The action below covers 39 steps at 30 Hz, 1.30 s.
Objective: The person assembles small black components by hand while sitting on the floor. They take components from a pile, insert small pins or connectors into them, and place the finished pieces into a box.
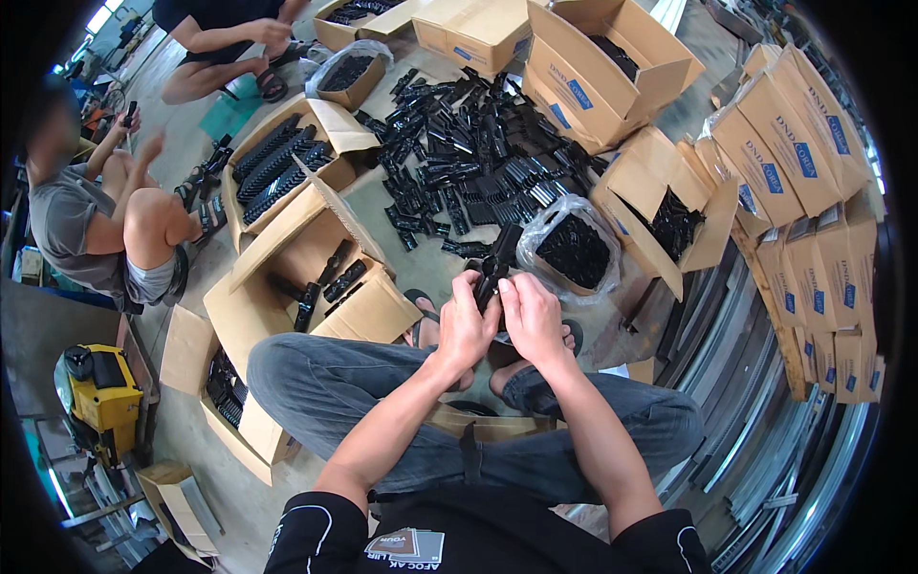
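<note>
My left hand (pixel 464 323) and my right hand (pixel 532 316) are raised together above my knees, both gripping one long black plastic part (pixel 496 263) that sticks up from between the fingers. Just beyond it lies a clear plastic bag (pixel 572 247) filled with small black pieces. A big heap of black plastic parts (pixel 478 163) is spread on the floor farther ahead. To my left stands an open cardboard box (pixel 316 277) with a few black parts inside.
Open and stacked cardboard boxes (pixel 612 77) ring the heap, with a row of closed ones (pixel 813 249) on the right. Two other people (pixel 96 220) sit on the floor at the left and far left. A yellow machine (pixel 100 387) stands lower left. Metal profiles (pixel 765 450) lie at the right.
</note>
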Available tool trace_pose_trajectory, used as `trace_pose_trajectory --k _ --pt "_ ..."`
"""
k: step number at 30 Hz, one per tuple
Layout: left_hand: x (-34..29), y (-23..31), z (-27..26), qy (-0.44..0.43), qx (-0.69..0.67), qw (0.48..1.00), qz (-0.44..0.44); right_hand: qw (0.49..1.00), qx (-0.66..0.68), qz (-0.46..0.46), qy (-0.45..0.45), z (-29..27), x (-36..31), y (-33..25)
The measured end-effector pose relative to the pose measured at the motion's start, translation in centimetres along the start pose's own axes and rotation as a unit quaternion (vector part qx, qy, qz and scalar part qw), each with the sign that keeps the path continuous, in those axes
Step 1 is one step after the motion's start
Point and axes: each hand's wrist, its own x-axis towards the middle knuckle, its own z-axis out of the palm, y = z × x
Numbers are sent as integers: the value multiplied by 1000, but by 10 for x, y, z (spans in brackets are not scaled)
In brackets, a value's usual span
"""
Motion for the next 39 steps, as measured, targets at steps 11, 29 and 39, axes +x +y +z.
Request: trace_pose_trajectory --k 11,29,39 --pt "1 5 -5 -1 -19 999 -26 998 -35 43 -38 -1 0 -6" --pt "8 11 -8 -65 -184 971 -140 994 104 14 3 -5 3 -7" --pt "4 2 -2 -64 -99 989 -87 987 129 78 -50 -15 9 -10"
